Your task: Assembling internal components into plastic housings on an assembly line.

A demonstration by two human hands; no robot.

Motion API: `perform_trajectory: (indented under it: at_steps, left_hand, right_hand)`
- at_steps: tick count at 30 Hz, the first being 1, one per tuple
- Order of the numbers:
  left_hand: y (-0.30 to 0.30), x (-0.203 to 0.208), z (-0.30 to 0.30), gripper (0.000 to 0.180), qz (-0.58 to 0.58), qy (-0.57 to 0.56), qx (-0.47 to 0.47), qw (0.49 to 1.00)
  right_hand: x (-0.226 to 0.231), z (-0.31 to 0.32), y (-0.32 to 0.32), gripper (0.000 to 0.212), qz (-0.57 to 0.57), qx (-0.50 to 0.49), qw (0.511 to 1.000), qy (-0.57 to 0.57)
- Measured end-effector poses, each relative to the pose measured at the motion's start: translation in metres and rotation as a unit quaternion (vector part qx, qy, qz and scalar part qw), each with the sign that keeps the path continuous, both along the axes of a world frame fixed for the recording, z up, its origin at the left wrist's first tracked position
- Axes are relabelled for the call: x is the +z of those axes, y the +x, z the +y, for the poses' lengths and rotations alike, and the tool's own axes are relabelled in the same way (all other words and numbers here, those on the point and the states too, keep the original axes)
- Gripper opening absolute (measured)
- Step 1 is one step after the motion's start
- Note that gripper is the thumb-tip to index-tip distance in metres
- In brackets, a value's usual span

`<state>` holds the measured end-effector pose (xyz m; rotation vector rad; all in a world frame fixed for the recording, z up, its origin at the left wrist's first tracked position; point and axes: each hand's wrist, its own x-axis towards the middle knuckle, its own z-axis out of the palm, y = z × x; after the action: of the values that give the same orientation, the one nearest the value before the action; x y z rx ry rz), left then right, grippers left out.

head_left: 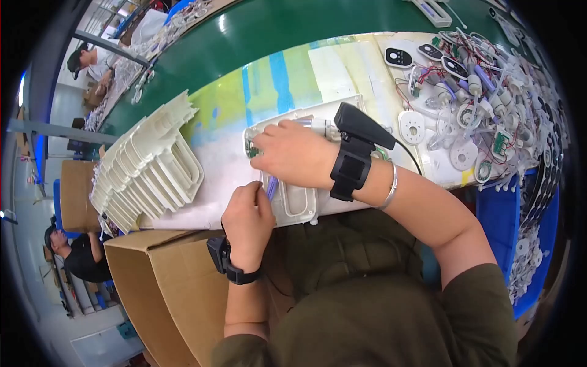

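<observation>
A white plastic housing (299, 211) lies hollow side up on the table in front of me, partly covered by my hands. My right hand (293, 153) reaches across it from the right, fingers bent and closed around a small green circuit board (252, 148) at its left end. Beyond the knuckles, a clear and silvery cylindrical part (321, 125) shows inside the housing. My left hand (247, 211) is at the near edge, thumb and fingers pressed together. Beside those fingertips is a purple cylinder (272, 187); whether they grip it is hidden.
Nested white housings (150, 168) stand at left, above an open cardboard box (177, 287). A tangled heap of wired parts (474, 98) covers the right side, with a blue bin (498, 214) below. A green surface (257, 30) runs behind. Two people (92, 64) are at the left.
</observation>
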<state>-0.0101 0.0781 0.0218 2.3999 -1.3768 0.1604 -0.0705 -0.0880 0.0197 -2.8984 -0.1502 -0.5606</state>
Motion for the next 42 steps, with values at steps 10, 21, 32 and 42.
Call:
perform_trajectory:
  at_steps: [10, 21, 32, 42]
  left_hand:
    - [0.023, -0.005, 0.0, 0.025, 0.574, -0.341, 0.102, 0.738]
    - [0.007, 0.009, -0.002, 0.013, 0.129, -0.173, 0.006, 0.976]
    - [-0.01, -0.003, -0.003, 0.028, 0.083, -0.022, -0.006, 0.996]
    - [-0.003, -0.011, -0.011, 0.02, -0.086, -0.012, -0.058, 0.994]
  right_hand:
    - [-0.011, 0.01, 0.018, 0.013, -0.126, 0.017, 0.99, 0.057]
    - [0.008, -0.017, 0.026, 0.004, 0.053, 0.03, 0.997, -0.057]
    - [0.003, -0.028, 0.029, 0.006, 0.143, 0.034, 0.987, -0.06]
    - [-0.01, -0.03, 0.029, 0.006, 0.011, 0.065, 0.996, -0.061]
